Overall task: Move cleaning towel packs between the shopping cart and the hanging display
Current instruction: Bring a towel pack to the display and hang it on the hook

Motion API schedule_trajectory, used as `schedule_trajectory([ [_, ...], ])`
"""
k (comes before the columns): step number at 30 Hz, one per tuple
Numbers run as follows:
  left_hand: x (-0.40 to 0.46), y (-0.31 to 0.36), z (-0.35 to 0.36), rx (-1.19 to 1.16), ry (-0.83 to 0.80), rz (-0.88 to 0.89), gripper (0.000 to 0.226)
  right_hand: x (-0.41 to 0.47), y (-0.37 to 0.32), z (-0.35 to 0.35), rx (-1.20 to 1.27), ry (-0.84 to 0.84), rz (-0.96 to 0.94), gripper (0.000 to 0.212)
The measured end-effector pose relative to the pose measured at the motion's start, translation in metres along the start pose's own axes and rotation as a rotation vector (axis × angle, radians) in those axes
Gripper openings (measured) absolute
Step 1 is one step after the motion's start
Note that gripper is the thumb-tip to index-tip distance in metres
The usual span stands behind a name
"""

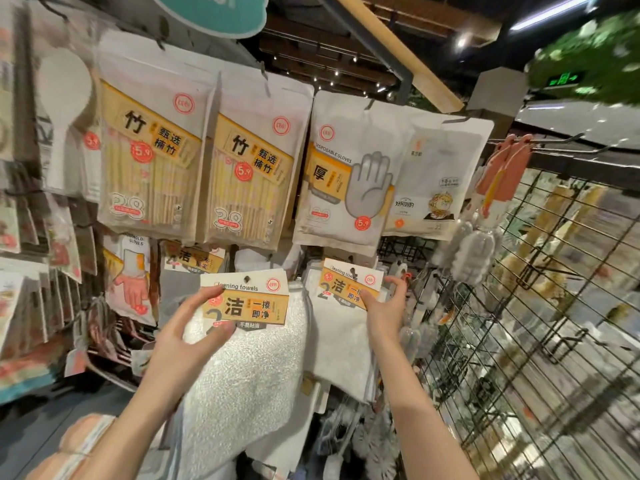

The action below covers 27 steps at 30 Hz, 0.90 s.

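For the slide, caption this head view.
Left hand pinches a cleaning towel pack by its card while right hand grips the hanging pack beside it.

Left towel pack (242,341): white fluffy cloth with an orange and white header card, "Cleaning towels" printed on it, and a hang hole at the top. It is upright and slightly tilted, with its cloth hanging down.
Right towel pack (341,306): same card design with smoother white cloth; it hangs on the display, just beside the left pack.
Hanging display (540,306): black wire grid with hooks.
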<state>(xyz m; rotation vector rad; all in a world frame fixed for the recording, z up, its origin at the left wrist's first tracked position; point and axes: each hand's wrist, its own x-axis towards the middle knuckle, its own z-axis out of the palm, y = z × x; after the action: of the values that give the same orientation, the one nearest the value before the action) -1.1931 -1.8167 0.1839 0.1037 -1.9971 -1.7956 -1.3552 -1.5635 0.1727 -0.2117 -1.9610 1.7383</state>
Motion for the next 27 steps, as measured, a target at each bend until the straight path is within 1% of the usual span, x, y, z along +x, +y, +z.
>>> schedule_trajectory([
  [2, 0.002, -0.001, 0.001, -0.021, 0.002, 0.019, 0.043, 0.005, -0.002, 0.003, -0.031, -0.024, -0.048, 0.037],
  [4, 0.003, -0.002, 0.002, -0.041, -0.002, 0.034, 0.045, 0.009, -0.003, 0.005, -0.072, -0.056, -0.082, 0.027],
  [6, 0.006, -0.002, 0.003, -0.034, -0.004, 0.042, 0.046, 0.012, -0.008, 0.008, -0.089, -0.086, -0.062, 0.016],
  [8, 0.007, -0.002, 0.005, -0.030, -0.006, 0.050, 0.046, 0.016, -0.010, 0.010, -0.105, -0.112, -0.045, 0.012],
  [11, 0.009, -0.001, 0.007, -0.045, -0.015, 0.063, 0.047, 0.024, -0.009, 0.012, -0.138, -0.147, -0.028, 0.014],
  [16, 0.010, -0.002, 0.007, -0.039, -0.039, 0.064, 0.048, 0.026, -0.013, 0.009, -0.103, -0.200, 0.020, 0.024],
  [23, 0.009, 0.001, 0.012, -0.081, -0.049, 0.067, 0.050, 0.021, -0.011, -0.002, -0.169, -0.261, -0.030, 0.028],
  [27, 0.009, 0.000, 0.014, -0.113, -0.083, 0.084, 0.053, 0.010, -0.022, -0.014, -0.184, -0.261, -0.083, 0.030],
])
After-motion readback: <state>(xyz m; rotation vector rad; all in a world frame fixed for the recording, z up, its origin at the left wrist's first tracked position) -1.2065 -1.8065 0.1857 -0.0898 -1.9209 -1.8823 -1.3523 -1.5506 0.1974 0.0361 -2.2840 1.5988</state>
